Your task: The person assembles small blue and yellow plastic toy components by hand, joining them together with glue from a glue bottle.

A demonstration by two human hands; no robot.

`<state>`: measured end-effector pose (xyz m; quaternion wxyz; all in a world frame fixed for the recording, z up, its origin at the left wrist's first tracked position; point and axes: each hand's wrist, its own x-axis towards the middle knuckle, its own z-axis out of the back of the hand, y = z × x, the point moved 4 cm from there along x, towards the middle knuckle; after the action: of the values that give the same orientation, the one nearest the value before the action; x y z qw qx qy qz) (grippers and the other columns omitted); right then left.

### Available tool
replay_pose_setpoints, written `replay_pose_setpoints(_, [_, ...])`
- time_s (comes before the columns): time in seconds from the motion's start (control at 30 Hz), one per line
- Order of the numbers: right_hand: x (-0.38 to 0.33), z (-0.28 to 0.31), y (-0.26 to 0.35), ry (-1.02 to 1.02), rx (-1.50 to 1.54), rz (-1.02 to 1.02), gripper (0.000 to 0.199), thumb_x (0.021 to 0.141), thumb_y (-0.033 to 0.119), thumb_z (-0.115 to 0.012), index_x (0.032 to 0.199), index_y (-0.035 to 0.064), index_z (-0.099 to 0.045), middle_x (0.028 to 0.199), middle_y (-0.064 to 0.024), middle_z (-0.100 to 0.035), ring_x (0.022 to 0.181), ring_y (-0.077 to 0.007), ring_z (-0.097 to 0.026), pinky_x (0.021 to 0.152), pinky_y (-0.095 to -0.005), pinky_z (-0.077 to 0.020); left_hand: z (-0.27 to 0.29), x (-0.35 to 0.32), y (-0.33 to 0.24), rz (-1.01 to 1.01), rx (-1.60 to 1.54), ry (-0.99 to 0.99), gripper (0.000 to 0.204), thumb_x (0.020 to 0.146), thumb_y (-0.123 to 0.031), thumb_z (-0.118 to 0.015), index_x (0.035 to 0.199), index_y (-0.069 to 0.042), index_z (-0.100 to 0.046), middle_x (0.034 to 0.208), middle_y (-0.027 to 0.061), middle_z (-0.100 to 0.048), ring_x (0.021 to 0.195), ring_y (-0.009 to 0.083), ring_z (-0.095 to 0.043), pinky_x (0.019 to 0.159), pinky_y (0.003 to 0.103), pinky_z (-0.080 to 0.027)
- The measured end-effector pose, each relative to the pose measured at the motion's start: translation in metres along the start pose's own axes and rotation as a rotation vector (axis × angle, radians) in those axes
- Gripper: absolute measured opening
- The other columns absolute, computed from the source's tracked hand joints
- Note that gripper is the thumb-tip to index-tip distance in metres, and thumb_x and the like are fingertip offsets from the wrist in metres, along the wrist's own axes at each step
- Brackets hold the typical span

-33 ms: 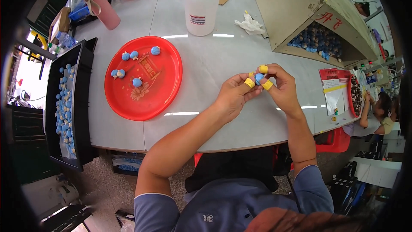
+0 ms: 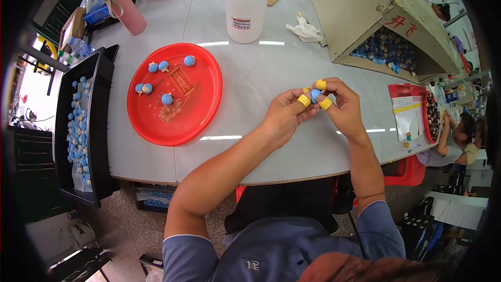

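The table point(image 2: 271, 68) is smooth, pale and glossy, its curved near edge running just below the forearms, with bare surface between the round red plastic plate point(image 2: 175, 94) on the left and the open cardboard box point(image 2: 360, 15) at upper right. The plate carries 5 small blue pieces well apart from both hands. The left hand point(image 2: 284, 117) and right hand point(image 2: 342, 104), fingertips capped in yellow sleeves, pinch 1 small blue bead point(image 2: 315, 94) between them above the table centre.

A small assembly workshop: left of the hands a red tray point(image 2: 203, 104) and black bin point(image 2: 99, 125) hold blue parts, a cardboard box point(image 2: 355, 15) beyond holds more.
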<state>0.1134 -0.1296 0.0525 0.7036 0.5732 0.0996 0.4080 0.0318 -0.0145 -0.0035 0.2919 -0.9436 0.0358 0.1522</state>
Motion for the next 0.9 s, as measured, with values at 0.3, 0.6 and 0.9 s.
replay_pose_setpoints(0.3, [-0.002,0.000,-0.006,-0.045,-0.018,0.012,0.018,0.085,0.000,-0.067,0.103,0.0036,-0.068,0.103,-0.0059,-0.065,0.093,-0.0144,-0.059,0.077,-0.0261,-0.0452,0.002,0.001,-0.001,-0.036,-0.004,-0.016,0.027,0.096,-0.016,-0.060,0.114,0.003,-0.054,0.107,0.0103,-0.062,0.096,0.0179,-0.063,0.088,0.028,-0.053])
replay_pose_setpoints(0.6, [-0.002,-0.001,-0.006,-0.022,0.071,-0.013,0.020,0.085,0.000,-0.066,0.105,0.0017,-0.066,0.105,-0.0071,-0.065,0.092,-0.0138,-0.059,0.081,-0.0272,-0.0476,0.001,0.001,-0.002,-0.079,0.023,-0.029,0.026,0.095,-0.016,-0.062,0.112,0.002,-0.054,0.108,0.0106,-0.062,0.097,0.0182,-0.064,0.087,0.029,-0.054])
replay_pose_setpoints(0.9, [-0.004,0.000,-0.014,-0.070,0.102,-0.129,0.020,0.085,0.003,-0.068,0.105,0.0000,-0.065,0.101,-0.0058,-0.065,0.085,-0.0118,-0.057,0.079,-0.0253,-0.0486,0.002,0.002,-0.002,-0.088,0.013,-0.028,0.026,0.095,-0.015,-0.063,0.112,0.001,-0.053,0.109,0.0102,-0.061,0.097,0.0184,-0.064,0.089,0.029,-0.054])
